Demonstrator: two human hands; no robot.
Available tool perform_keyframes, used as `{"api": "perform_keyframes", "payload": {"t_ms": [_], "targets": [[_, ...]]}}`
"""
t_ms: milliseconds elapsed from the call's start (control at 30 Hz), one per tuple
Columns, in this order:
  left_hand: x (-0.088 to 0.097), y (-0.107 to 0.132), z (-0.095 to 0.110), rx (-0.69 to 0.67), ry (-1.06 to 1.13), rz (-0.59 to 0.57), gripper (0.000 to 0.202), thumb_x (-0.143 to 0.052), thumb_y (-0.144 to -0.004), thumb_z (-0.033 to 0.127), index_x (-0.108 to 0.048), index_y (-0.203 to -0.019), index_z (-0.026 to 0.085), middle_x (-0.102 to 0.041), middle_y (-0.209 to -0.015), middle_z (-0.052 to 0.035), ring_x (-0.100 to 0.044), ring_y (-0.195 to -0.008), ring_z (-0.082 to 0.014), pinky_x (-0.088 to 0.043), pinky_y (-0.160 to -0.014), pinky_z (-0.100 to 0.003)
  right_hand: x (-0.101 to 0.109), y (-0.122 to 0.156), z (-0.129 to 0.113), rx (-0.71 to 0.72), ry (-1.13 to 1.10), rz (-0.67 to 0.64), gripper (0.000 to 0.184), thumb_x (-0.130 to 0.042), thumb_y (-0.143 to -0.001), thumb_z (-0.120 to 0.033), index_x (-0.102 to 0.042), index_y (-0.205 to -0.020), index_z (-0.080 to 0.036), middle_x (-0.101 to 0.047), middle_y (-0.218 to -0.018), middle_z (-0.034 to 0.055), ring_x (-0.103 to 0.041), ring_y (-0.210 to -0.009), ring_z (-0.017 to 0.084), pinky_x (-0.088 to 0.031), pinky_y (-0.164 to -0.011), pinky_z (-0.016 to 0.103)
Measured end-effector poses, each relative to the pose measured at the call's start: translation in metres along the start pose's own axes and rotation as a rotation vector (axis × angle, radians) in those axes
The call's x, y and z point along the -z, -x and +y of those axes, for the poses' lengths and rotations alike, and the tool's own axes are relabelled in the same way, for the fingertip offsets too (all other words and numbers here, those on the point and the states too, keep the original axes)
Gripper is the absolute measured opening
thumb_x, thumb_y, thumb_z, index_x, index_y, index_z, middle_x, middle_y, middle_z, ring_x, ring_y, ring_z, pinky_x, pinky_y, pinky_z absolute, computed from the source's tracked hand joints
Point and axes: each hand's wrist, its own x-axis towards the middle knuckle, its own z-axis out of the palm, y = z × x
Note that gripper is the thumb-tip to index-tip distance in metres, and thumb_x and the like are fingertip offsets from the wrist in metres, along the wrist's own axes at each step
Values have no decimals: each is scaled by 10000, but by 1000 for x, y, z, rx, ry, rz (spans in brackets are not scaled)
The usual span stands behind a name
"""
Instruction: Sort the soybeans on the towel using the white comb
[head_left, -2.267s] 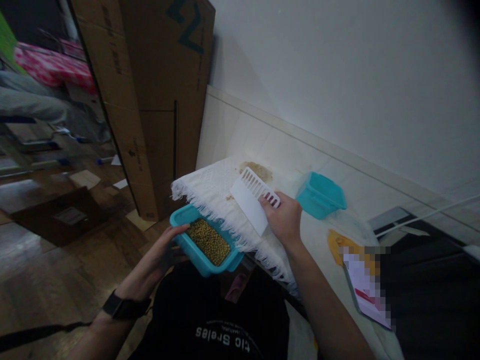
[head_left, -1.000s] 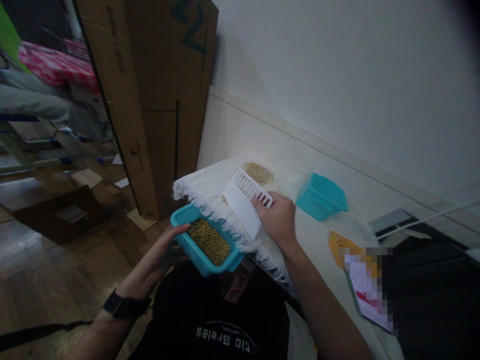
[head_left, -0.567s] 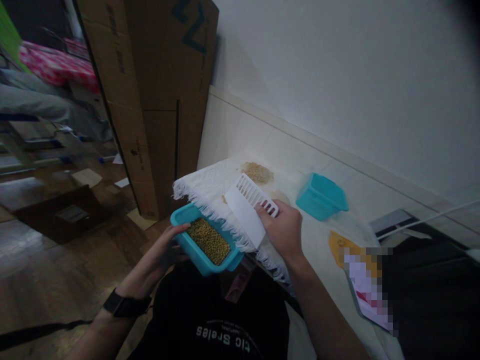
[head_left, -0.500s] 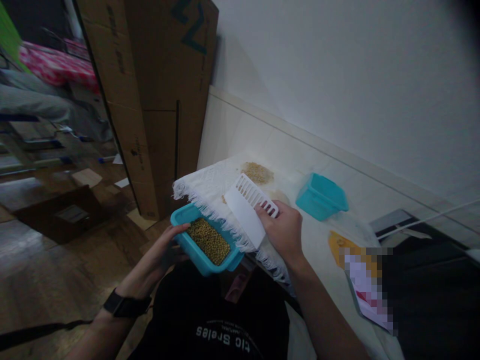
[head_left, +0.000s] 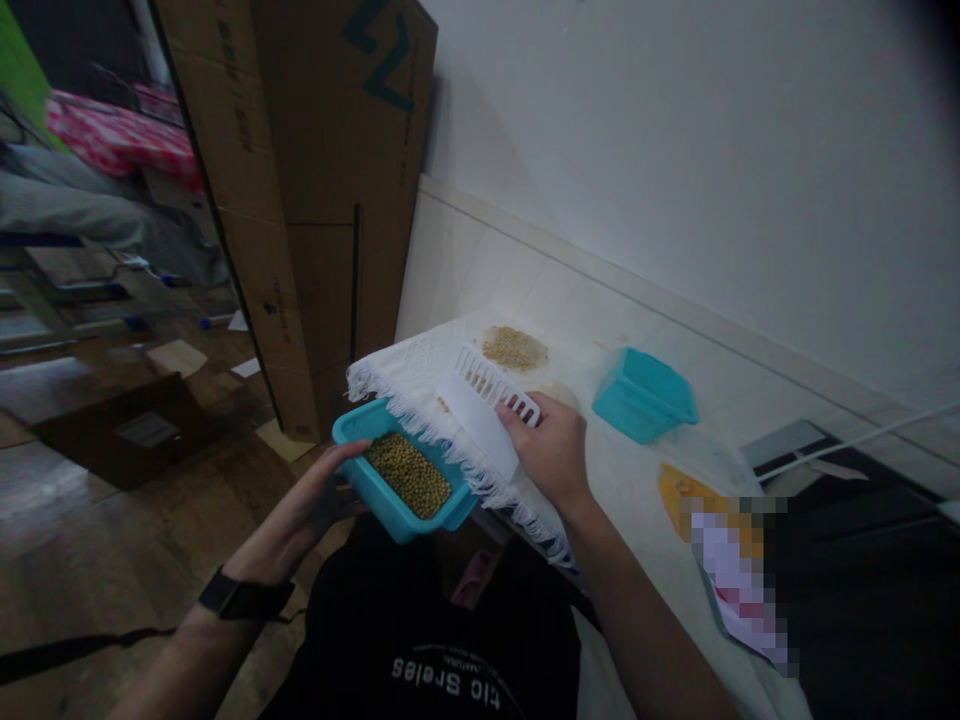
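Observation:
My left hand [head_left: 319, 495] grips the left end of a turquoise plastic tub [head_left: 382, 508], its thumb over the rim and the other fingers mostly hidden. Small greenish beans [head_left: 411, 476] cover the bottom of the tub, which is held at the fringed edge of a white tablecloth [head_left: 409, 362]. My right hand [head_left: 551, 445] is closed on a flat white plastic sheet with a row of slots along one side [head_left: 480, 420], low over the cloth. Beyond the sheet lies a pile of pale yellow grains or beans [head_left: 514, 347]; a few more show beside the sheet.
A second turquoise tub [head_left: 643, 395] stands by the wall at the right. Near it lie a yellow packet [head_left: 679, 490] and a dark bag-like item [head_left: 862, 580]. A tall cardboard box [head_left: 322, 200] stands at the table's left. Behind it, a person's grey-clad legs [head_left: 97, 205] show.
My right hand and the slotted white sheet have shifted slightly left over the cloth. The tub in my left hand has moved a little left and up.

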Motion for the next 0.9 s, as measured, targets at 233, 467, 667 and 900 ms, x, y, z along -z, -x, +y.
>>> {"api": "perform_keyframes", "payload": {"t_ms": [233,467,667,900], "targets": [[5,-3,15,36,-7,-4,482,-940,-734,453,-751,-1089,187,-799,-910,-90,-753,-703,-240,-649,-639,-358,-4,1,-1,12,-70,-40,249,-678,-841,-397,-761,-728,-191,-684,-608,14,-587,-577,177,-418,-592,280],[9,-2,19,-3,26,-78,432,-955,-746,426,-812,-1095,215,-834,-960,-98,-785,-807,-266,-679,-734,-394,-2,12,-2,18,-175,-111,276,-707,-839,-426,-788,-751,-178,-684,-610,4,-565,-561,159,-412,-565,271],[4,6,18,-14,53,-17,435,-969,-709,413,-804,-1052,203,-835,-991,-111,-768,-735,-243,-652,-628,-355,4,1,4,-3,-80,92,299,-688,-826,-461,-758,-726,-188,-692,-619,24,-586,-580,183,-443,-576,282],[4,8,15,-34,33,-39,475,-965,-700,391,-785,-1100,210,-840,-1048,-98,-786,-782,-256,-666,-694,-381,-2,-5,11,-4,-8,54,298,-669,-829,-456,-736,-700,-197,-703,-621,37,-604,-586,195,-458,-597,285]]}}
